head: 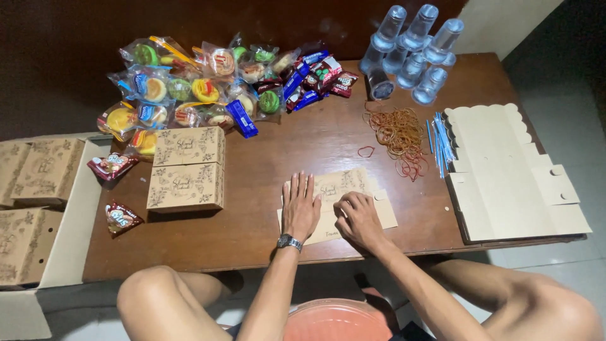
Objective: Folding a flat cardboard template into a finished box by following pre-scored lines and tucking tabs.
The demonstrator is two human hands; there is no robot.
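On the near edge of the brown wooden surface (pixel 265 208), seen from the head camera, a flat unfolded cardboard box blank (pixel 341 189) lies pinned under both hands. Left hand (pixel 300 207) rests spread and flat, fingers straight, likely to keep the card from sliding. Right hand (pixel 357 218) is curled, its grip pressed down along a flap, seemingly creasing it. This blank is pale tan with a printed floral pattern, matching two assembled boxes (pixel 187 168) stacked just left.
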